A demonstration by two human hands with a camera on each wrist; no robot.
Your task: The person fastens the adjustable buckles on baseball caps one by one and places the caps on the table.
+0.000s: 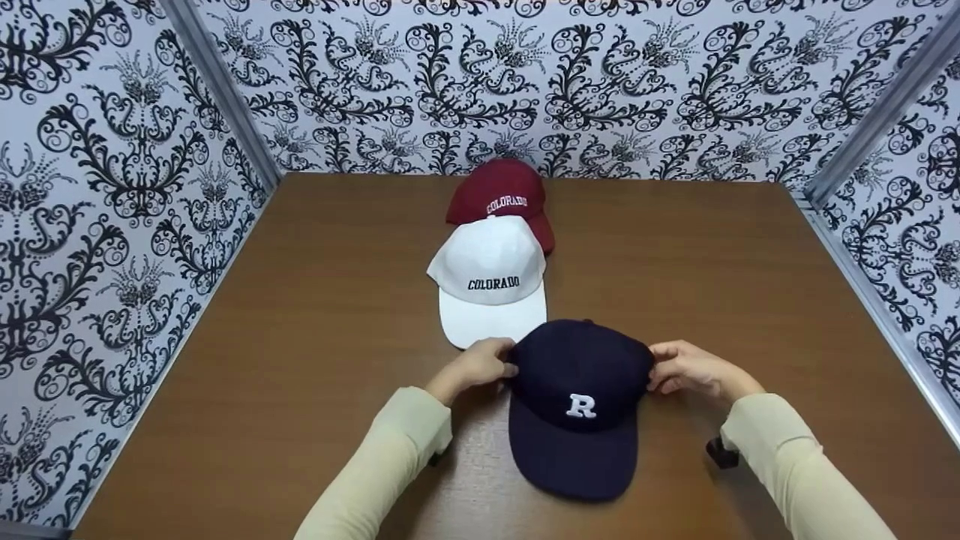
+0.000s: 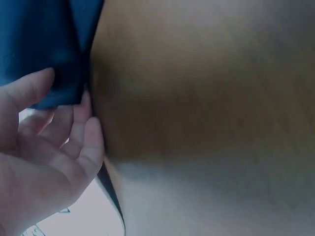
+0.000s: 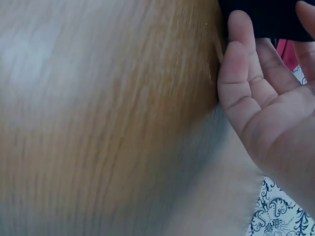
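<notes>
A navy baseball cap (image 1: 581, 367) with a white letter R on its front lies nearest me, brim toward me. My left hand (image 1: 478, 366) pinches its left edge; in the left wrist view the thumb is over the navy cloth (image 2: 34, 44) and the fingers are behind it. On the other side my right hand (image 1: 691, 369) grips the cap's right edge, fingers curled at the dark cloth (image 3: 270, 22) in the right wrist view. Directly behind is a white cap (image 1: 491, 251) lettered COLORADO, its brim partly overlapped by the navy one. Farther back, a red COLORADO cap (image 1: 499, 184) is partly hidden by the white cap.
All three caps form a row on a brown wooden table (image 1: 330, 300). Patterned black-and-white panels (image 1: 480, 82) stand behind and at both sides, joined by metal posts (image 1: 225, 90). A small black object (image 1: 722, 453) shows beneath the right sleeve.
</notes>
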